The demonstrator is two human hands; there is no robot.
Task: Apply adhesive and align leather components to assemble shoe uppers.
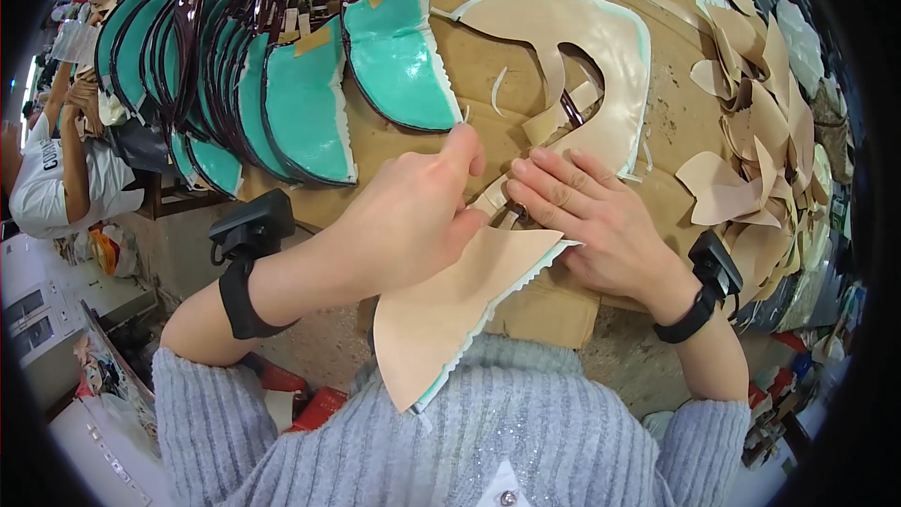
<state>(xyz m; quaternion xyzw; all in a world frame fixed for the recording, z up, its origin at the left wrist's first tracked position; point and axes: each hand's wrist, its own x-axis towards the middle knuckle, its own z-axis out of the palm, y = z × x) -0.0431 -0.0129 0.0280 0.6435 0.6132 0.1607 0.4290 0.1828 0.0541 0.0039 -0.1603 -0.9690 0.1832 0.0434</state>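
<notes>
A beige leather shoe upper (pixel 619 66) with a pale teal edge lies on brown cardboard, its curved cut-out facing me. A narrow strap runs from it toward a second beige panel (pixel 450 300) with a ragged white-teal edge, which hangs over the table's near edge toward my sweater. My left hand (pixel 413 207) is closed, its thumb and fingers pinching the strap area; the exact grip is partly hidden. Across the strap my right hand (pixel 596 216) lies flat, fingers stretched out and pressing down. Between the hands a small dark buckle-like bit (pixel 518 214) shows.
Glossy teal shoe uppers (pixel 300 103) with dark straps lie in an overlapping row at the left. Loose beige leather pieces (pixel 760 131) are heaped at the right. Cardboard (pixel 662 131) covers the table. Another person (pixel 70 164) in a white shirt is at far left.
</notes>
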